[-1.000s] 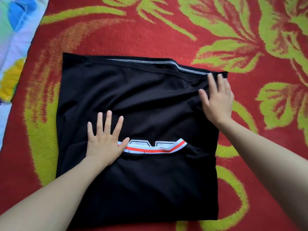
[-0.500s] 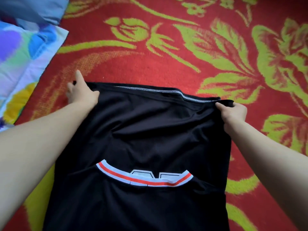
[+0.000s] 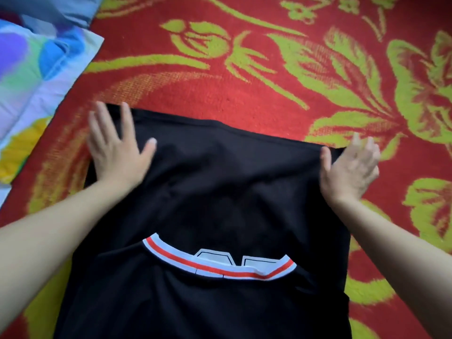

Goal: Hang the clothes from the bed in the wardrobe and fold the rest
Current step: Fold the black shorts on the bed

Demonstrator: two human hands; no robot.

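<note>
A black shirt [image 3: 220, 192] with a white and red striped collar [image 3: 220, 267] lies folded flat on the red and green floral blanket [image 3: 244, 81]. My left hand [image 3: 117, 152] lies flat with spread fingers on the shirt's far left corner. My right hand [image 3: 349, 170] rests at the far right corner, fingers straight and blurred, thumb on the black cloth. The far edge of the shirt runs straight between the two hands.
A multicoloured pillow or sheet [image 3: 29, 89] lies at the left edge, with a blue-grey cloth [image 3: 49, 8] above it at the top left. Bare blanket stretches beyond the shirt and to its right.
Both hands let go of the far corners they were gripping and now lie flat on them. The white stitched hem at the far edge is no longer showing.
</note>
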